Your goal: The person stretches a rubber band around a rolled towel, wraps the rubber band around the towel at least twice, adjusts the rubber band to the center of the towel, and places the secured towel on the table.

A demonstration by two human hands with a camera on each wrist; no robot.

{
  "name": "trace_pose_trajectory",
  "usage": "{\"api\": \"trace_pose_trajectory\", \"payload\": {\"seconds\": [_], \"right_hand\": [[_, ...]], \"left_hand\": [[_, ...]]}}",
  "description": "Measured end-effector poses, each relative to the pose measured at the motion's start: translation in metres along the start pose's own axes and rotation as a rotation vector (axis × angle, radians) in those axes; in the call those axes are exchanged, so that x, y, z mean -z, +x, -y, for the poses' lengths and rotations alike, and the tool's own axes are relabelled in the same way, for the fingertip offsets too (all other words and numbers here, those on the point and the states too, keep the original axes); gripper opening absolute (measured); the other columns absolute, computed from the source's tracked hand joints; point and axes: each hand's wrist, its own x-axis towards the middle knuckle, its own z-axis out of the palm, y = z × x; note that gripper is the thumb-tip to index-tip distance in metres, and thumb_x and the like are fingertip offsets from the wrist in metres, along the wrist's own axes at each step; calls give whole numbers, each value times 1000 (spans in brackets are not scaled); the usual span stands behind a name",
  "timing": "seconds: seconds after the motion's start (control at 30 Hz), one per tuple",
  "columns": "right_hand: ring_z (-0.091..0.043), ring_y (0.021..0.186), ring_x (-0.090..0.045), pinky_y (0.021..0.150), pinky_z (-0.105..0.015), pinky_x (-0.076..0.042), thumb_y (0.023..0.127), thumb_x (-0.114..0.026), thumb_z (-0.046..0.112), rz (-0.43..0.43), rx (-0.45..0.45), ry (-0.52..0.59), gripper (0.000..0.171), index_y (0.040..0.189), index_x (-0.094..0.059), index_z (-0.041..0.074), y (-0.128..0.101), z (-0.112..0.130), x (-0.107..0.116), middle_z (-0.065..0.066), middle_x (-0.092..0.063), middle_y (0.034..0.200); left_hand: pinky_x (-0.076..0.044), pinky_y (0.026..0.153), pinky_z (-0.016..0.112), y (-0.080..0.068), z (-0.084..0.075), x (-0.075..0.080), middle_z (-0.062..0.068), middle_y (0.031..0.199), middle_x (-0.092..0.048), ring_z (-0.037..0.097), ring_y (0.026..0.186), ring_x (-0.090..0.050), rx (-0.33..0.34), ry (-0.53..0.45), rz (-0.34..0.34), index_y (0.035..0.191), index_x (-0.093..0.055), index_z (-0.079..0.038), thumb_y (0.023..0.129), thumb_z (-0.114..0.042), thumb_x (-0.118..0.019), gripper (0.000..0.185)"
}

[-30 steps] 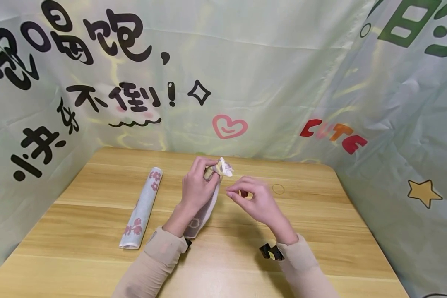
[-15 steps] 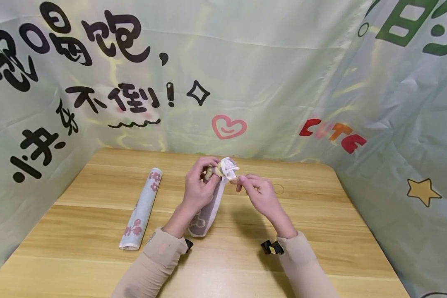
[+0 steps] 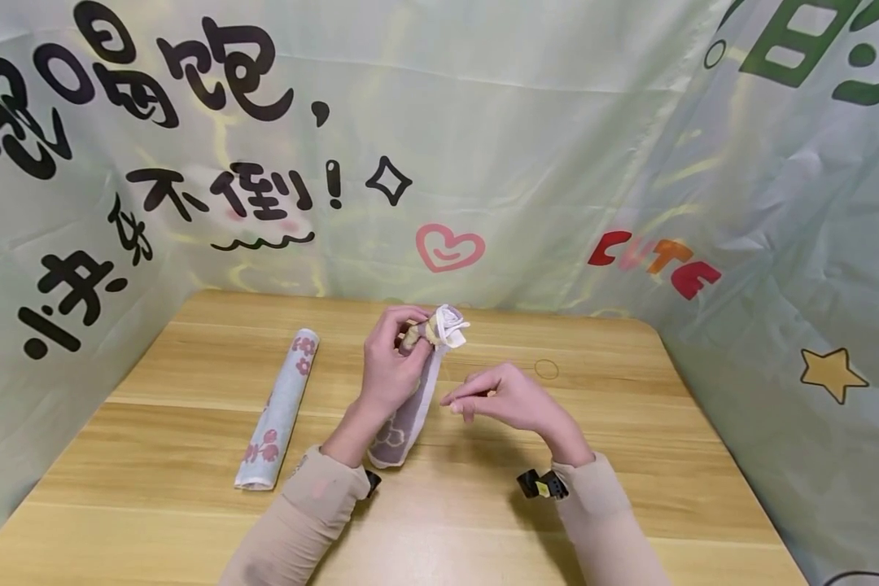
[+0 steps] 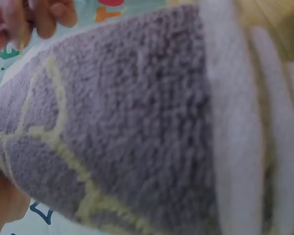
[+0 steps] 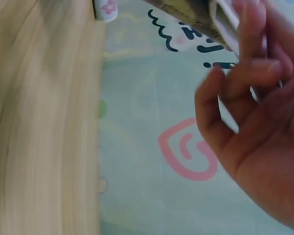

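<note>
My left hand (image 3: 390, 362) grips a grey-purple towel (image 3: 410, 411) with a yellow line pattern and white edges. Its bunched top (image 3: 450, 324) pokes out past the fingers like a rosette, while the rest hangs toward the table. The towel fills most of the left wrist view. My right hand (image 3: 516, 399), lower and to the right, pinches a thin yellowish rubber band (image 4: 23, 45) between thumb and fingers. A faint line runs up from the fingertips toward the towel; where it ends is hard to see.
A rolled pale-blue towel (image 3: 278, 411) with pink flowers lies on the wooden table (image 3: 154, 456) at the left. Another rubber band (image 3: 546, 369) lies flat beyond my right hand. A printed cloth (image 3: 542, 163) surrounds the table at the back and sides.
My right hand came to the towel's bunched top, then drew down and away from it with the rubber band. The left hand tilted the top, so more of the white rosette shows.
</note>
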Motion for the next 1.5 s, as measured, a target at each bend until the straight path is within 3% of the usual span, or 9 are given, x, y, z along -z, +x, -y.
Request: {"api": "trace_pose_trajectory", "payload": {"seconds": [0.17, 0.33, 0.5, 0.67, 0.87, 1.03, 1.13, 1.27, 1.5], "right_hand": [[-10, 78, -64, 66, -23, -52, 94, -77, 11, 87, 147, 40, 17, 109, -82, 5, -1, 5, -2, -2, -78, 93], [-11, 74, -62, 64, -24, -52, 94, -72, -2, -73, 327, 51, 20, 113, -78, -4, -2, 11, -11, -4, -77, 89], [-16, 78, -71, 71, -25, -58, 91, -71, -11, -294, 401, 2, 23, 113, -77, -6, -1, 19, -21, -9, -78, 89], [-9, 77, -71, 68, -20, -56, 89, -76, -6, -251, 467, -168, 17, 105, -81, -2, 1, 26, -27, -7, -79, 90], [1, 67, -61, 56, -15, -47, 95, -75, 7, 36, 367, -242, 12, 105, -82, 5, 1, 26, -26, 5, -73, 76], [0, 63, -52, 52, -19, -44, 97, -74, 12, 89, 323, -134, 23, 118, -79, 4, 1, 21, -23, 1, -71, 74], [-3, 68, -55, 57, -20, -50, 99, -71, 17, 25, 453, -65, 30, 124, -75, 0, 4, 18, -26, -6, -74, 85], [-17, 76, -71, 62, -21, -55, 102, -64, 22, -159, 685, -38, 42, 138, -65, 0, 12, 17, -32, -15, -77, 94], [-11, 54, -57, 55, -17, -51, 91, -78, 17, -505, 825, -77, 60, 146, -58, 6, 18, 13, -34, -17, -72, 126]], "left_hand": [[-50, 62, 23, -2, 1, -1, 11, 108, -70, 24, 81, -63, 22, 74, 22, 105, -65, -4, 84, 10, -71, 26], [-57, 71, 31, -5, 1, -2, 7, 103, -68, 21, 85, -65, 32, 197, 140, 100, -66, -10, 80, 4, -76, 26], [-60, 70, 34, -16, 4, -9, 1, 92, -70, 18, 83, -70, -80, 322, 248, 98, -69, -13, 75, -3, -87, 31], [-61, 69, 32, -22, 6, -13, 2, 92, -75, 18, 85, -74, -159, 384, 294, 97, -71, -11, 76, -13, -90, 28], [-60, 67, 33, -15, 6, -5, 7, 93, -77, 21, 81, -73, 23, 380, 207, 100, -75, -8, 78, -2, -88, 27], [-53, 58, 24, -6, 8, 3, 10, 94, -77, 21, 76, -68, 188, 199, 85, 104, -73, -2, 81, 2, -83, 26], [-49, 59, 20, -4, 9, 5, 13, 92, -74, 20, 74, -63, 265, 128, 20, 104, -69, 1, 83, 0, -83, 26], [-49, 70, 22, -1, 9, 5, 17, 96, -71, 20, 78, -61, 328, 67, -40, 106, -65, 3, 84, 0, -83, 29], [-52, 73, 22, 1, 4, 2, 18, 100, -69, 21, 82, -64, 366, 5, -43, 107, -63, 4, 85, 5, -79, 27]]}}
